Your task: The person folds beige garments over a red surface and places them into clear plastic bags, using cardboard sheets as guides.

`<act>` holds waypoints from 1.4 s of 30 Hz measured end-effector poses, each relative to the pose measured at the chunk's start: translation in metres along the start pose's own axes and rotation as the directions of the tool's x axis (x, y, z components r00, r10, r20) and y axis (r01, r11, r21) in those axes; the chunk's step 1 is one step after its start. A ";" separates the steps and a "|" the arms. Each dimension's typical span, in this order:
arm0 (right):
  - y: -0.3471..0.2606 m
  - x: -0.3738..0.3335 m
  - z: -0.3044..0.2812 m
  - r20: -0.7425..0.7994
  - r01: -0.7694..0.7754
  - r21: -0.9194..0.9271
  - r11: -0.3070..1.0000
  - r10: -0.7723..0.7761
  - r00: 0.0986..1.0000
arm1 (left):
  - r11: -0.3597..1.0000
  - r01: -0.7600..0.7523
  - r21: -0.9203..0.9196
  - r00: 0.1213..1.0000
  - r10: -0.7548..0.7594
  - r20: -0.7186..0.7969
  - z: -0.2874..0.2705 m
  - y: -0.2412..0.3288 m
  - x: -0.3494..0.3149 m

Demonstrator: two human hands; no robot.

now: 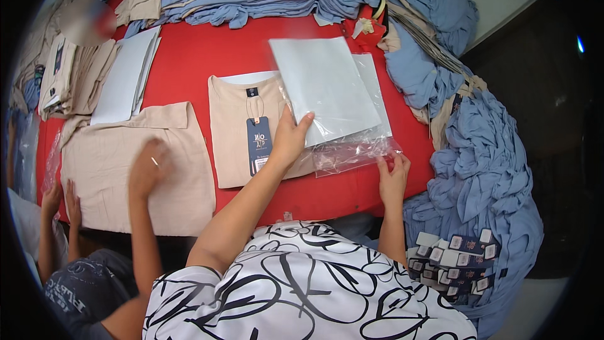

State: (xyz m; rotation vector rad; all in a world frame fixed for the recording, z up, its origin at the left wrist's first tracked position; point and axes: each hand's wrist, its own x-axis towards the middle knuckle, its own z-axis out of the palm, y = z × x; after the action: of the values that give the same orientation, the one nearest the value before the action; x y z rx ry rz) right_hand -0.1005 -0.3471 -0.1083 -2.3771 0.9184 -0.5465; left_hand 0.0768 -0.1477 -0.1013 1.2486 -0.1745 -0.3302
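Observation:
My left hand (292, 135) is closed on the lower left edge of a stiff white sheet (324, 88), held tilted above the table. Under and beside the sheet lies a clear plastic bag (352, 158), its lower edge crinkled. At that bag's lower right corner my right hand (394, 175) pinches the film between thumb and fingers. Left of the bag, partly under my left forearm, lies a folded beige shirt (229, 132). A navy hang tag (258, 141) rests on its front, and white card shows behind its neckline.
A co-worker's blurred hand (151, 167) moves over a beige garment (100, 176) on the red table (189, 44). White sheets (126, 75) and folded beige shirts (82, 75) lie at the left. Blue garments (484, 157) heap at the right, with several tags (456, 258) on them.

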 end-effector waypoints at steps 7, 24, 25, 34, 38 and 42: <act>0.058 0.071 0.022 0.074 -0.166 0.301 0.939 0.151 0.986 | 0.972 -0.067 -0.226 0.994 0.046 -0.095 -0.032 0.032 0.005; -0.103 0.043 0.055 0.500 -0.416 0.819 0.395 -0.138 0.855 | 0.968 -0.234 -0.088 0.930 0.196 -0.311 -0.032 0.023 -0.029; -0.099 0.050 0.064 0.574 -0.490 0.789 0.371 -0.163 0.802 | 0.955 -0.263 -0.134 0.922 0.209 -0.325 -0.034 0.021 -0.030; -0.142 0.021 0.078 0.228 0.811 0.183 0.556 -0.826 0.515 | 0.360 -0.076 0.930 0.737 0.648 -0.190 -0.105 0.054 -0.032; -0.146 -0.001 0.108 0.385 0.886 0.223 0.406 -0.872 0.303 | 0.004 -0.251 0.968 0.867 0.445 0.223 -0.101 0.059 0.013; -0.127 0.018 0.105 0.341 0.806 0.318 0.499 -0.854 0.394 | -0.047 -0.197 0.979 0.952 0.230 0.203 -0.113 0.019 0.043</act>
State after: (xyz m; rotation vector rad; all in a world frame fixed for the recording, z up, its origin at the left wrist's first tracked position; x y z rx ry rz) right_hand 0.0304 -0.2452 -0.1107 -2.5575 -0.6207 -0.3025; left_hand 0.1550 -0.0556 -0.1205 2.7165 -0.6995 0.2317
